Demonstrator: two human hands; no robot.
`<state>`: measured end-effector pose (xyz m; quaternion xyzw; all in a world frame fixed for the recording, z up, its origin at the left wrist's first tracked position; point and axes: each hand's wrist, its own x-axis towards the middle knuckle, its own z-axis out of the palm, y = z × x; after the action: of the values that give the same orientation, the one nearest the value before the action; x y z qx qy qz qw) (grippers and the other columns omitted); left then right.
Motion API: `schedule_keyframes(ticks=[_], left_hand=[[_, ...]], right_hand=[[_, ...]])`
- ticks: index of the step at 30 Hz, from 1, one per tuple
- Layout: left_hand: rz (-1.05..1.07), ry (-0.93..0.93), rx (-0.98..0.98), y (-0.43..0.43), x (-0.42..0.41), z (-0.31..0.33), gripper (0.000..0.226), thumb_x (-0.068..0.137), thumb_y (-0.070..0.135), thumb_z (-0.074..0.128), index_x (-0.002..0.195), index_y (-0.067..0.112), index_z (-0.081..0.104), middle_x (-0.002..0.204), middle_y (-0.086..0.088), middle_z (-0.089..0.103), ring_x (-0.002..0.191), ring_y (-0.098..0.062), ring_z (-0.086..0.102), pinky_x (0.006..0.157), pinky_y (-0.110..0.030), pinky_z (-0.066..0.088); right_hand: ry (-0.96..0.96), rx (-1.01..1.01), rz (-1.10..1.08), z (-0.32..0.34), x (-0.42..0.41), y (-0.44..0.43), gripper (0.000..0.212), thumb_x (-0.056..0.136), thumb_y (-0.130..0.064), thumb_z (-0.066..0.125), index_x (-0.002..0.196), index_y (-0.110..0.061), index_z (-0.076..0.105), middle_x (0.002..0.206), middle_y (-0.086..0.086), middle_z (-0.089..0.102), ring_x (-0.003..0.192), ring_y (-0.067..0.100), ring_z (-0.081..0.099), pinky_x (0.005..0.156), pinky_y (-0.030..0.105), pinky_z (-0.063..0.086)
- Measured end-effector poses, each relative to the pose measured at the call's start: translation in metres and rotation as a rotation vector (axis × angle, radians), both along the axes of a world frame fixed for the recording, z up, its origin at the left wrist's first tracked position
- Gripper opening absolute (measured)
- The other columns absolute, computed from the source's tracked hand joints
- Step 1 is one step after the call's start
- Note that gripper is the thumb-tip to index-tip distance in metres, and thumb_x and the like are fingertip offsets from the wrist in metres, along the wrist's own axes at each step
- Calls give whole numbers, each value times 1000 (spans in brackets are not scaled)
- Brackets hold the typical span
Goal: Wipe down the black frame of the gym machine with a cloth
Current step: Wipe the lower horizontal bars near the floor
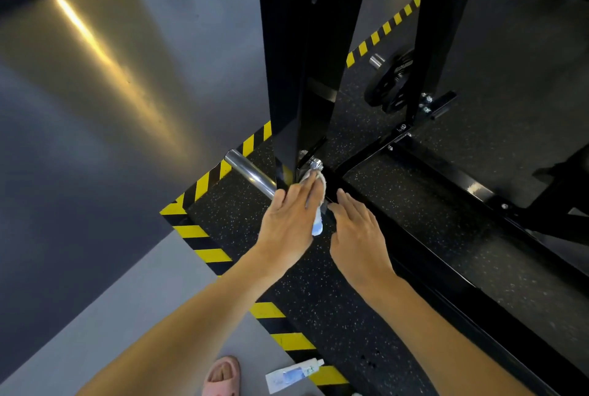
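The gym machine's black frame (287, 61) rises as a tall upright from a low base rail (424, 255) that runs toward the lower right. A white and blue cloth (317, 204) lies against the foot of the upright, beside a bolt. My left hand (288, 220) presses the cloth onto the frame with straight fingers. My right hand (358, 233) is just right of the cloth, fingers extended, resting on the base rail and holding nothing.
A chrome peg (251, 172) sticks out left of the upright's foot. Yellow and black hazard tape (204, 236) borders the speckled rubber mat. A white tube (294, 375) and a pink slipper (221, 376) lie near the bottom edge. Weight plates (393, 83) sit behind the frame.
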<state>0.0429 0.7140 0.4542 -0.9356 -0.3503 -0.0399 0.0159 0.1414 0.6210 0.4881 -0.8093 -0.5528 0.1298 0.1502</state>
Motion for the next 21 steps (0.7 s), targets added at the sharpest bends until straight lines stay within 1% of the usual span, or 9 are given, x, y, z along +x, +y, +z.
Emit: schedule_keyframes(ticks=[2, 4, 5, 7, 10, 13, 15, 19, 21], left_hand=[[-22, 14, -14, 2, 4, 4, 97, 71, 34, 76, 148, 13, 22, 152, -2, 36, 106, -19, 54, 89, -32, 35], [-2, 9, -203, 4, 15, 12, 90, 85, 21, 66, 152, 17, 7, 159, 0, 15, 112, -24, 58, 87, -34, 44], [15, 9, -288, 5, 16, 15, 89, 87, 15, 62, 153, 21, 2, 161, 4, 6, 107, -26, 62, 79, -34, 48], [23, -2, -325, 8, 7, 19, 89, 88, 10, 57, 153, 27, -2, 160, 12, -5, 92, -27, 68, 64, -31, 47], [14, 50, -322, 12, -7, 22, 87, 90, 13, 54, 153, 31, -3, 159, 19, -6, 85, -25, 68, 61, -29, 44], [-9, 70, -295, 18, 6, 25, 86, 92, 11, 51, 153, 29, -7, 160, 17, -5, 91, -22, 67, 59, -26, 40], [-14, 57, -348, 20, 12, 25, 89, 91, 6, 51, 152, 30, -8, 160, 16, -4, 94, -24, 67, 59, -26, 39], [-1, 60, -380, 19, -8, 25, 89, 89, 7, 53, 152, 33, -4, 158, 22, 2, 78, -24, 66, 56, -27, 41], [-2, 80, -346, 20, -5, 25, 87, 90, 10, 53, 152, 33, -3, 158, 22, 0, 80, -24, 67, 57, -28, 39]], right_hand=[[-6, -3, 23, 1, 3, -1, 51, 89, 2, 54, 139, -7, 48, 153, 14, 34, 143, 26, 30, 115, 31, 17], [-10, -37, 69, 2, 5, -3, 56, 93, -1, 49, 146, -12, 37, 158, 9, 21, 147, 21, 17, 114, 25, 4], [-9, -43, 81, 2, 6, -4, 58, 94, -2, 47, 148, -13, 32, 160, 7, 16, 148, 19, 12, 113, 23, -1], [-6, -46, 88, 2, 7, -4, 61, 94, -3, 47, 150, -13, 27, 161, 6, 14, 149, 18, 9, 113, 22, -4], [-26, -65, 112, 1, 9, -5, 63, 94, -4, 46, 152, -8, 20, 160, 8, 13, 149, 19, 9, 113, 24, -4], [-110, -67, 131, -5, 7, -8, 68, 92, -5, 50, 151, -5, 18, 160, 12, 14, 149, 24, 11, 115, 30, 0], [-127, -83, 134, -5, 5, -8, 70, 93, -6, 48, 152, -5, 12, 160, 12, 8, 149, 24, 6, 116, 31, -3], [-110, -144, 142, -1, 4, -6, 70, 96, -9, 42, 153, -6, 1, 161, 11, -4, 149, 22, -5, 117, 31, -7], [-138, -138, 148, -3, 4, -7, 71, 96, -11, 42, 153, -6, -1, 161, 11, -5, 149, 23, -6, 118, 33, -7]])
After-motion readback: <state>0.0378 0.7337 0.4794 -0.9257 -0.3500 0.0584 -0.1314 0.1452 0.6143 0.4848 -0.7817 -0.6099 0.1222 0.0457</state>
